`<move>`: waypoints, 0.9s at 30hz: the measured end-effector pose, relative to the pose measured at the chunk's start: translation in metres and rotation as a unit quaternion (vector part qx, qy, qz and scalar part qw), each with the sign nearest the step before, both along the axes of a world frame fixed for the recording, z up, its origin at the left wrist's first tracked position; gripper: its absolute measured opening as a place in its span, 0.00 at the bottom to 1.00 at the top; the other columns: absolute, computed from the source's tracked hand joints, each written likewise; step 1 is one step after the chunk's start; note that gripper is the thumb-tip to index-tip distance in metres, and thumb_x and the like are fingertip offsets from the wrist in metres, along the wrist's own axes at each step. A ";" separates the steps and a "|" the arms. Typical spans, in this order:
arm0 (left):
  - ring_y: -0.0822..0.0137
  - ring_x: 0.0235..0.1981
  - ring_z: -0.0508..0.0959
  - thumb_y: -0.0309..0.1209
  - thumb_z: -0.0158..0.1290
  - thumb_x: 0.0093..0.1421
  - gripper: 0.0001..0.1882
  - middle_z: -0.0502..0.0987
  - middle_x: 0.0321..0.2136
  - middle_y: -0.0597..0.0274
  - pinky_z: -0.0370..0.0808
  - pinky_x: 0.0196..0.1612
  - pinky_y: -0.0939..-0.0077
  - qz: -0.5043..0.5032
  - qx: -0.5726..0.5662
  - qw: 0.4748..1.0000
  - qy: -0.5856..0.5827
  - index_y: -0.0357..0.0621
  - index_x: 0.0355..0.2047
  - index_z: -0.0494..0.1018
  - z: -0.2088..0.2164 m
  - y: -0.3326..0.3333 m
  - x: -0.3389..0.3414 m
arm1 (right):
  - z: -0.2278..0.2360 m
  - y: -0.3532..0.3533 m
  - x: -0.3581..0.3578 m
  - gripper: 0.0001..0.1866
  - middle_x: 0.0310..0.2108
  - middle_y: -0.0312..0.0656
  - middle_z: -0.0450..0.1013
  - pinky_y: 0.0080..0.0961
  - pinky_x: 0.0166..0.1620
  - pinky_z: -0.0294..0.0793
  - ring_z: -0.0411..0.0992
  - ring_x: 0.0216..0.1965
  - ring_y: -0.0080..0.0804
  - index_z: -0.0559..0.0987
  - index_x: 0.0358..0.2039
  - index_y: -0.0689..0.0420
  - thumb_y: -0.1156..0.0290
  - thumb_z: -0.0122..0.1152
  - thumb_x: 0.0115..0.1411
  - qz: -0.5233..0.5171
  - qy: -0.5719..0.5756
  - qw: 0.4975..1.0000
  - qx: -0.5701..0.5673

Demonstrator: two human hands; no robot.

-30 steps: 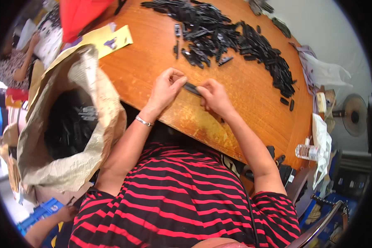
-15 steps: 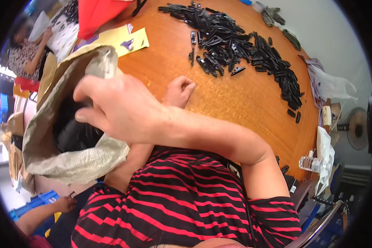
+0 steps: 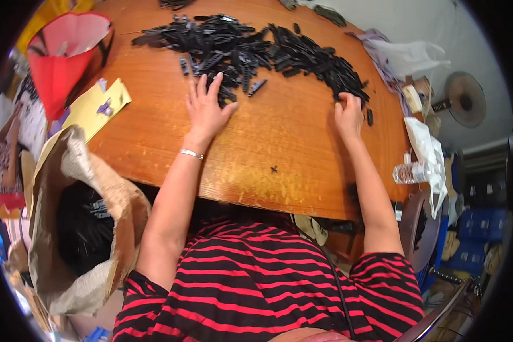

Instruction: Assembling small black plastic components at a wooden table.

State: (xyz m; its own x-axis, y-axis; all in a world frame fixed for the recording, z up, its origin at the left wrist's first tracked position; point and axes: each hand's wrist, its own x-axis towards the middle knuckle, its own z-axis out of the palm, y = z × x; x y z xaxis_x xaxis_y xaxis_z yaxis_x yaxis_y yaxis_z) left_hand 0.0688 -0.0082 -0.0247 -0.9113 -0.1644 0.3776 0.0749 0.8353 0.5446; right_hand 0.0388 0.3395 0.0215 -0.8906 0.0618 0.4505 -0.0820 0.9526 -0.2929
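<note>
Black pieces (image 3: pixel 225 40), seemingly mid-picking, need pinching: left hand (image 3: pixel 206 115) wide, nearside; right hand (image 3: pixel 349 118) narrow, hold unclear, at their right end.

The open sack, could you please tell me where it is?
In the head view, the open sack is at the left, beside the table and the left forearm.
</note>
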 end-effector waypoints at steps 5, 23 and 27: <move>0.40 0.63 0.55 0.47 0.63 0.49 0.36 0.62 0.61 0.51 0.56 0.62 0.46 0.002 -0.052 0.998 0.042 0.62 0.59 0.65 -0.004 -0.010 -0.017 | 0.000 0.033 -0.024 0.18 0.50 0.49 0.67 0.44 0.48 0.71 0.71 0.46 0.54 0.75 0.48 0.50 0.73 0.55 0.56 -0.192 -0.136 0.970 0.061; 0.45 0.61 0.58 0.40 0.60 0.53 0.24 0.67 0.56 0.53 0.56 0.62 0.51 0.005 -0.003 0.997 0.076 0.53 0.51 0.73 -0.012 -0.017 -0.006 | 0.010 0.029 -0.055 0.25 0.59 0.44 0.60 0.44 0.57 0.64 0.59 0.59 0.48 0.70 0.56 0.47 0.77 0.53 0.57 -0.123 -0.135 0.980 0.078; 0.45 0.61 0.59 0.39 0.60 0.53 0.24 0.68 0.55 0.53 0.57 0.62 0.51 0.002 -0.010 0.997 0.081 0.53 0.51 0.73 -0.013 -0.017 -0.004 | -0.004 0.019 -0.061 0.27 0.59 0.45 0.60 0.45 0.60 0.59 0.58 0.60 0.46 0.67 0.59 0.49 0.78 0.52 0.58 -0.141 -0.189 0.967 0.096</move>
State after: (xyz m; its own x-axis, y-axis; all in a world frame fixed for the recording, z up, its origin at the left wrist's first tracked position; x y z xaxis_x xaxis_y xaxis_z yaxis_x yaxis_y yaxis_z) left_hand 0.0646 -0.0255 -0.0378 -0.8371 -0.1590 0.5235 0.1580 0.8458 0.5095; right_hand -0.0223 0.3586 0.0179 -0.9538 0.2737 0.1242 0.2671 0.9613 -0.0672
